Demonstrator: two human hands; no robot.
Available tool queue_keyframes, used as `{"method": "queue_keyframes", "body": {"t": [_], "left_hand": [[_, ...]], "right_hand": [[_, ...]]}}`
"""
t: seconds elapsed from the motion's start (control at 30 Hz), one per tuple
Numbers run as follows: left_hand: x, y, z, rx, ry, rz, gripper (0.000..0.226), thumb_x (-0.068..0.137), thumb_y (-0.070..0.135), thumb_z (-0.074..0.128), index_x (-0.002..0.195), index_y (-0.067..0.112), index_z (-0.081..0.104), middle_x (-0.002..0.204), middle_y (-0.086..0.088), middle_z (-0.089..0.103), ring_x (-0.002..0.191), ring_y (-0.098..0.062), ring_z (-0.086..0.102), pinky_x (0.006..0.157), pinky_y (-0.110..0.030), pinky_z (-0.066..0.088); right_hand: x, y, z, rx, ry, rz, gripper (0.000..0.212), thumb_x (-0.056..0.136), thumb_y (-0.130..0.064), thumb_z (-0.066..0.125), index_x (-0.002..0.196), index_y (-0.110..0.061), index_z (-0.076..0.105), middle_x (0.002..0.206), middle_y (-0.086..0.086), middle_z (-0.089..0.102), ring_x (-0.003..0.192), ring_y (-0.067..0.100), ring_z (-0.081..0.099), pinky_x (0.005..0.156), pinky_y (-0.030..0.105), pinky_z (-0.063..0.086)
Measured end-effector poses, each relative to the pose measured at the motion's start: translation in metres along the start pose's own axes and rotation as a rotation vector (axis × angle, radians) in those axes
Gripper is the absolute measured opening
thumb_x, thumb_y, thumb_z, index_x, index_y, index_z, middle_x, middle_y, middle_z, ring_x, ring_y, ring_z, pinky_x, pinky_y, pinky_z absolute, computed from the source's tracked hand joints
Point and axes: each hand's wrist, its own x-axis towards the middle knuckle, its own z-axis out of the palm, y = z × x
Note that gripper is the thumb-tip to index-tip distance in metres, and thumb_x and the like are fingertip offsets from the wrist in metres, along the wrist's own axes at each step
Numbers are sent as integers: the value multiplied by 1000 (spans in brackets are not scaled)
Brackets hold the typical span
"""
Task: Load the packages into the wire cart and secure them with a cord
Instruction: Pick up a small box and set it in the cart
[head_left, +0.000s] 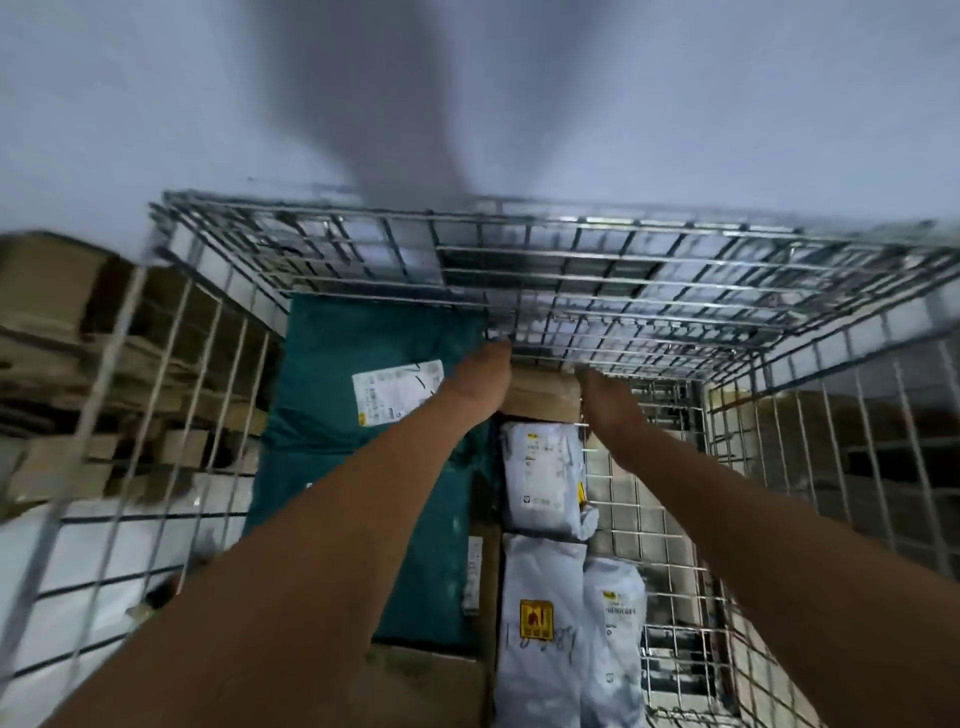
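1. Head view: the wire cart (779, 322) fills the frame, seen from above, its long axis running away from the camera toward a pale wall (156, 104).
2. Both bare arms reach forward into the cart. The left hand (480, 382) and the right hand (613, 410) meet a brown cardboard box (543, 392) at the cart's far end, just under the far wire panel.
3. The fingers of both hands are hidden or blurred, so I cannot tell whether either grip is clenched, released, or grasping the box.
4. A large teal package (353, 415) lies along the cart's left side, long axis front to back, a white label (397, 389) on top.
5. Right of it, three white mailer bags (543, 478) lie lengthwise, one after another, the nearest bearing a yellow sticker (536, 618).
6. Outside the left wall, stacked cardboard (67, 322) shows through the wires.
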Motion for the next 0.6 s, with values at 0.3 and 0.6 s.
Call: {"method": "queue_keyframes", "body": {"t": [0.3, 0.6], "left_hand": [[-155, -20, -212, 111, 263, 117, 77, 102, 65, 9, 110, 15, 67, 96, -19, 64, 86, -26, 63, 94, -43, 45], [-296, -265, -385, -234, 665, -111, 73, 105, 63, 20, 141, 12, 57, 144, -21, 56, 125, -37, 55, 104, -44, 36]], "right_hand": [[-160, -140, 87, -111, 16, -393, 45, 105, -43, 49, 68, -21, 58, 60, -1, 53, 59, 16, 47, 53, 25, 31], [-328, -200, 346, -184, -274, -745, 51, 100, -52, 51, 129, -13, 67, 123, 8, 67, 116, 22, 61, 105, 41, 47]]}}
